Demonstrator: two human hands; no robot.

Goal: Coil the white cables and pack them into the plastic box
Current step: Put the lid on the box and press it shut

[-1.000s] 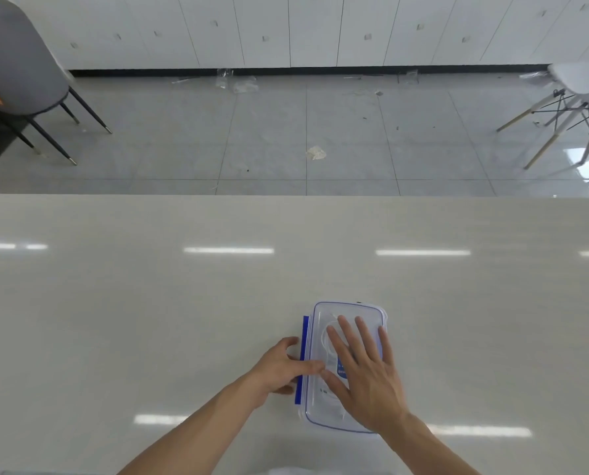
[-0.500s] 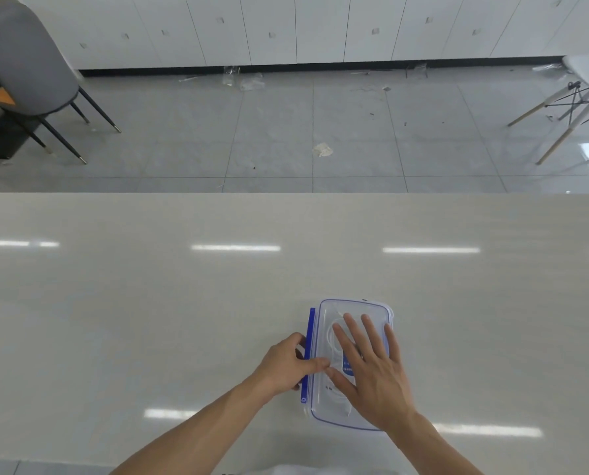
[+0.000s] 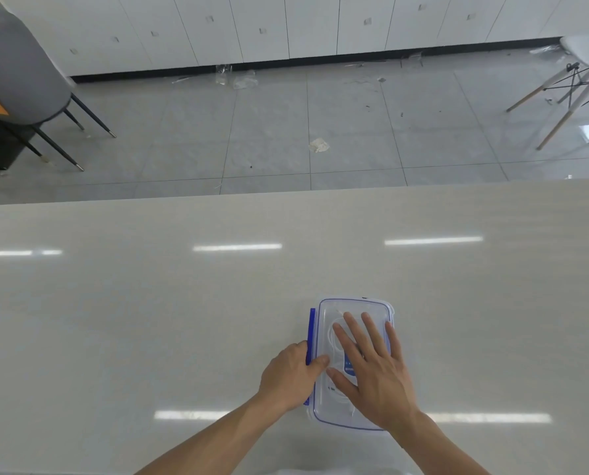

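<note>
A clear plastic box (image 3: 354, 305) with a blue-rimmed lid lies on the pale table near its front edge. Coiled white cables (image 3: 330, 337) show faintly through the lid. My right hand (image 3: 372, 368) lies flat on the lid with its fingers spread, pressing down. My left hand (image 3: 291, 378) grips the blue side clip (image 3: 311, 323) on the box's left edge, thumb on the lid's rim and fingers curled round the side.
The long pale table (image 3: 149, 320) runs across the whole view. Beyond its far edge is a tiled floor with scraps of litter, a grey chair (image 3: 19, 73) at far left and a white chair (image 3: 587, 63) at far right.
The hands and box keep the same pose. My left hand has closed a little tighter against the blue clip. The camera has tilted slightly.
</note>
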